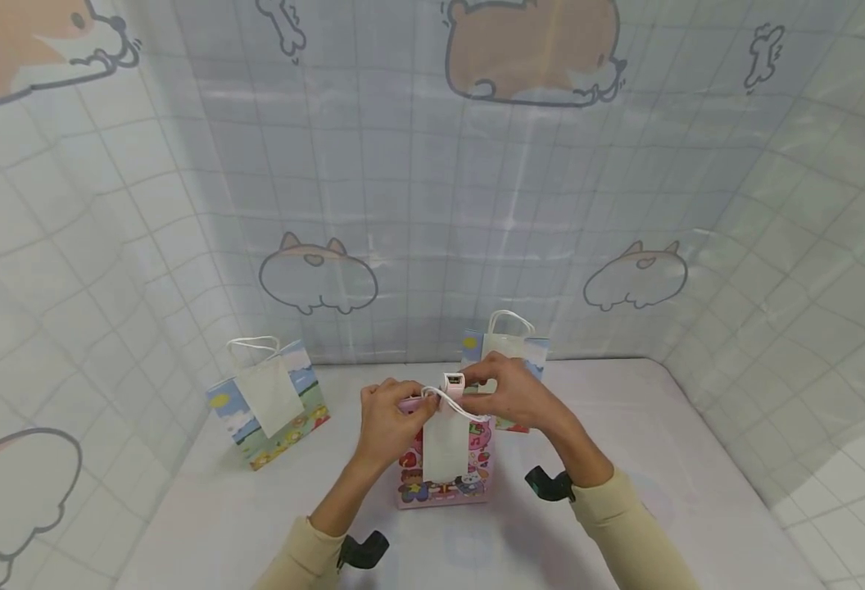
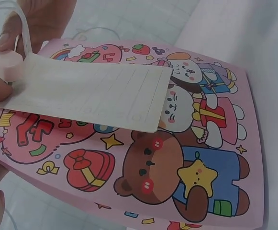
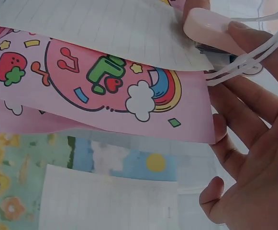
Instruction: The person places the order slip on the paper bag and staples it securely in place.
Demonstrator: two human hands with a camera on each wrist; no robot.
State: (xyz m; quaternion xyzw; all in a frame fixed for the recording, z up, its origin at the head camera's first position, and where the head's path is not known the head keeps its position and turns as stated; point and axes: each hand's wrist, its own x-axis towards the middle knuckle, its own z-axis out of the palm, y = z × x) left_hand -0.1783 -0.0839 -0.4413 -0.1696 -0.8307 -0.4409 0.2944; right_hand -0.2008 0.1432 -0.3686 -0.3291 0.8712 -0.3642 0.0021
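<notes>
A pink paper bag [image 1: 480,467] with cartoon bears, hearts and a blank white panel [image 1: 445,447] stands upright before me. At its upper left corner, my left hand [image 1: 391,420] pinches the top edge, thumb in front and fingers behind. My right hand [image 1: 509,393] holds a small pale pink stapler [image 3: 213,28] between thumb and index finger at the bag's top edge. Metal shows under its rounded cap in the right wrist view. White cord handles [image 3: 258,57] hang forward over the panel, beside the stapler. The other right fingers spread behind the bag.
A landscape-print paper bag [image 1: 307,381] stands tilted at the left. A similar bag [image 1: 539,352] stands behind my right hand, partly hidden. The white table [image 1: 609,426] is backed by a curtain [image 1: 432,205] with cartoon dogs.
</notes>
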